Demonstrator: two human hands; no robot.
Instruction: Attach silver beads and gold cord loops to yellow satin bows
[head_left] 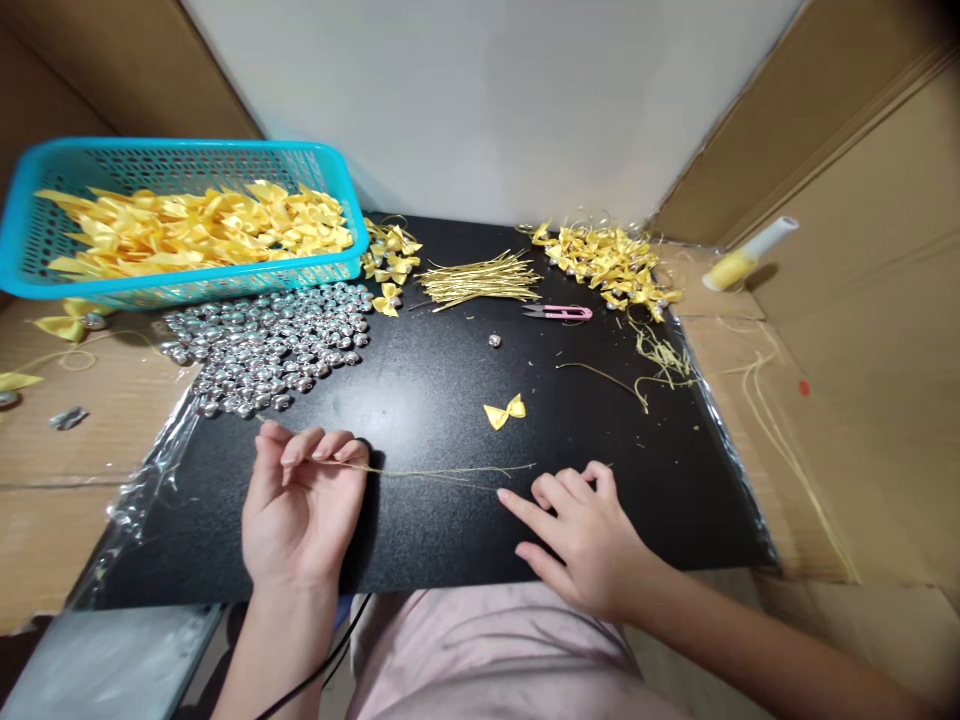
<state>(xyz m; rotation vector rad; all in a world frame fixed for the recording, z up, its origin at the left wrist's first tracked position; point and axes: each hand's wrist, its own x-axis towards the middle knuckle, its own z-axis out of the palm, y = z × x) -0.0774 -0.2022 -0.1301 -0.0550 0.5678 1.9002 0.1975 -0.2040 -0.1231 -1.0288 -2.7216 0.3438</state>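
Observation:
My left hand (pixel 304 515), palm up, pinches one end of a thin gold cord (pixel 435 472) between thumb and forefinger. The cord runs to the right in two strands, low over the black tabletop. My right hand (pixel 589 540) is open, its forefinger stretched toward the cord's far end; whether the fingertip touches a strand I cannot tell. A single yellow ribbon bow (pixel 505 412) lies on the table beyond the right hand. Farther back sits a lone small silver bell (pixel 494 341).
A blue basket (pixel 247 284) of yellow bows stands back left, behind many silver bells (pixel 277 345). Along the back are a bundle of gold cords (pixel 480 280), pink thread snips (pixel 559 312) and a heap of bows with bells (pixel 607 262). Cord scraps (pixel 664 355) lie at right.

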